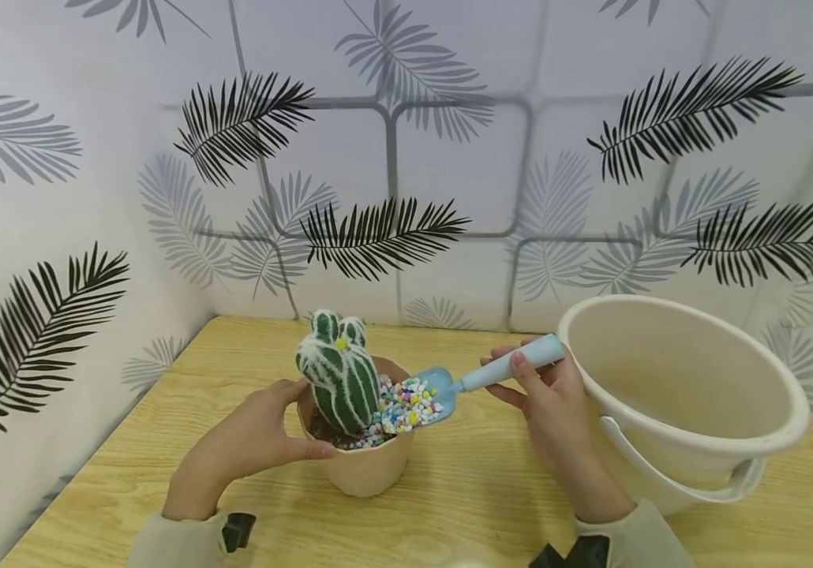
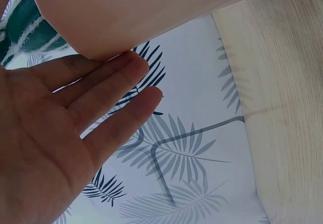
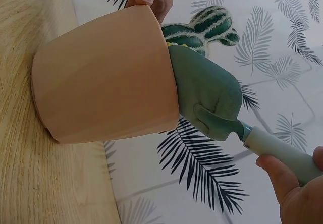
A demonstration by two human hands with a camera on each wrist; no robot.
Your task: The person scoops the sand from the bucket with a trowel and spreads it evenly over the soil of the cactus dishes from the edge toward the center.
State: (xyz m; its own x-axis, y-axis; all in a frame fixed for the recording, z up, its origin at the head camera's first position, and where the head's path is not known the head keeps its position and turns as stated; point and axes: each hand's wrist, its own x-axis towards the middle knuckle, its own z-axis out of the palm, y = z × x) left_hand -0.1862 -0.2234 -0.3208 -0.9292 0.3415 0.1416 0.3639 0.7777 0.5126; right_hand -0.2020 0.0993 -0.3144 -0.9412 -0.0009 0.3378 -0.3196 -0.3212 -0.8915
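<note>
A peach plant pot [image 1: 371, 472] stands upright on the table, holding a green cactus [image 1: 346, 386] with white fuzzy ribs and dark soil. My left hand [image 1: 253, 434] holds the pot's left side, its thumb on the near rim; in the left wrist view its other fingers [image 2: 108, 90] look fairly straight against the pot. My right hand [image 1: 556, 410] grips the handle of a light blue trowel [image 1: 502, 369]. The trowel's blade tilts down over the pot's right rim. Multicoloured pebbles [image 1: 406, 404] lie on the blade and in the pot beside the cactus.
A large cream bucket [image 1: 651, 465] with a carrying handle stands at the right, close beside my right hand. Beneath everything is a wood-grain table [image 1: 463, 489]. A wall covering with leaf prints [image 1: 449, 284] rises behind the table's back edge.
</note>
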